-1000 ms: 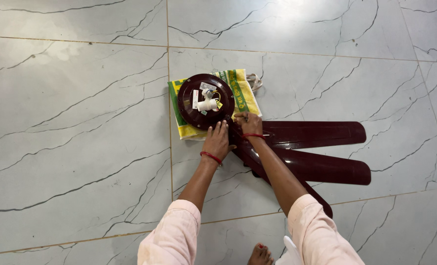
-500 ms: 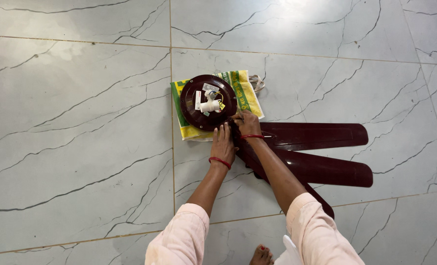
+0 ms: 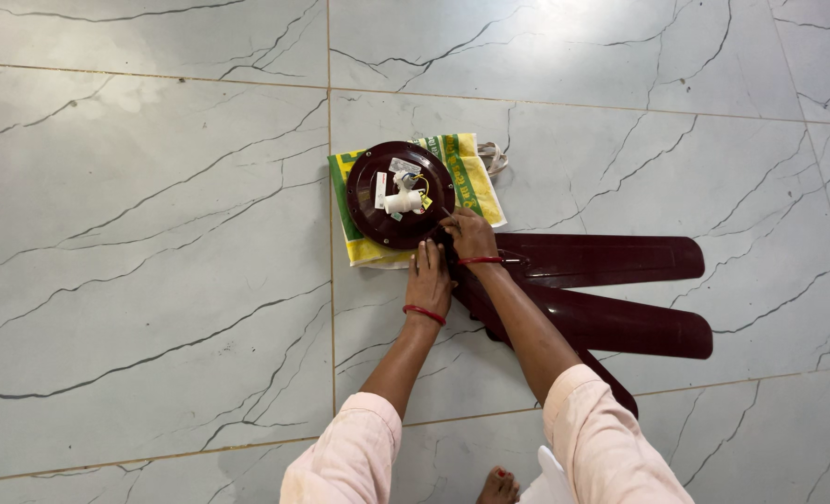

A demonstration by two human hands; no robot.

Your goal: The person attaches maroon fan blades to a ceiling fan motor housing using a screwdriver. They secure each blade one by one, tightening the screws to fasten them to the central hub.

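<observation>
I am looking down at a grey-veined marble tile floor (image 3: 153,280) bearing a yellow-and-green cloth bag (image 3: 475,177) and three maroon fan blades (image 3: 611,299) lying fanned out beside it

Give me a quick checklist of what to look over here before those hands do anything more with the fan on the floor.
1. Fan motor rests on the yellow-green cloth: ok.
2. Left hand lies flat at the motor's near rim: ok.
3. Right hand at the rim beside it; whether it grips a tool: cannot tell.
4. Maroon blades lie flat on the tiled floor, fanned to the right: ok.
5. Wires and white part on top of the motor stay free of both hands: ok.
6. Bare foot is away from the blades: ok.
</observation>
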